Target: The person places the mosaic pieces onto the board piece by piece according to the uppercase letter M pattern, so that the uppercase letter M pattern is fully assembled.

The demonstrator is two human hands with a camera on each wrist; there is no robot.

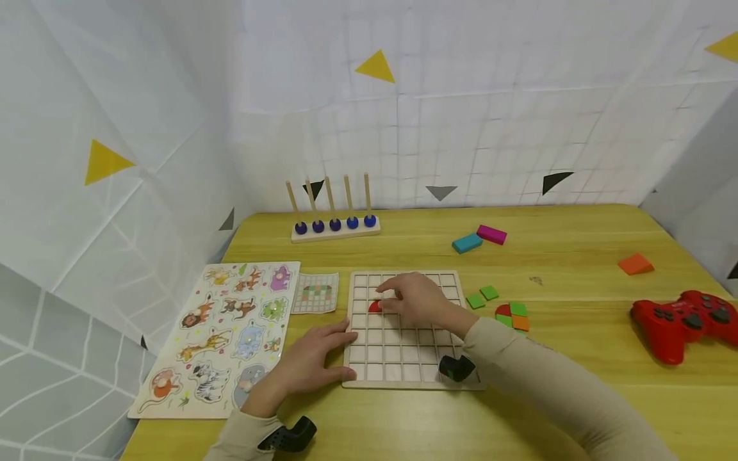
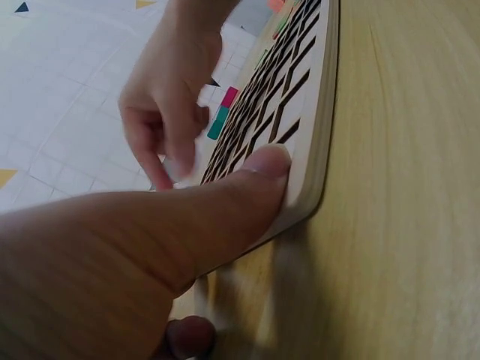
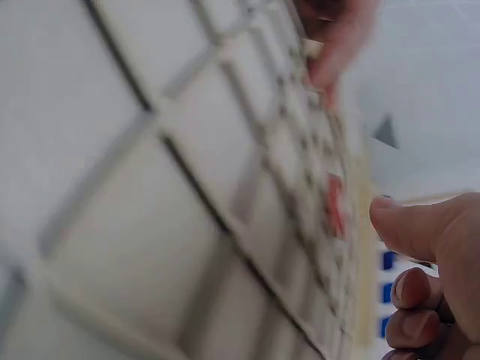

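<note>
Wood grain runs across the yellow tabletop (image 1: 369, 422), which meets a white sheet (image 1: 490, 115) printed with grid lines and scattered yellow, grey and black triangles. Forearms in beige sleeves reach in from the near side. The left hand (image 1: 314, 358) lies with its fingers spread apart at the left edge of a pale wooden grid board (image 1: 403, 385), thumb pressed on the near corner. The right hand (image 1: 418, 299) hovers over the board's upper part, index finger and thumb held apart; the right wrist view, though blurred, shows nothing pinched between them. Just beside that thumb, a red piece with a curved edge (image 1: 375, 307) sits on the board toward its left side. Raised strips divide the board into square cells, and its rim looks smooth and rounded at the corner. Left of it lie a gridded paper card (image 1: 315, 293) and a puzzle board of colourful animals (image 1: 202, 410). Behind, slim wooden pegs rise from a peg stand (image 1: 336, 235), each threaded with one dark blue bead. To the right are flat green squares (image 1: 476, 301), a cluster of red, green and orange tiles (image 1: 520, 323), and a glossy red game controller (image 1: 669, 320).
</note>
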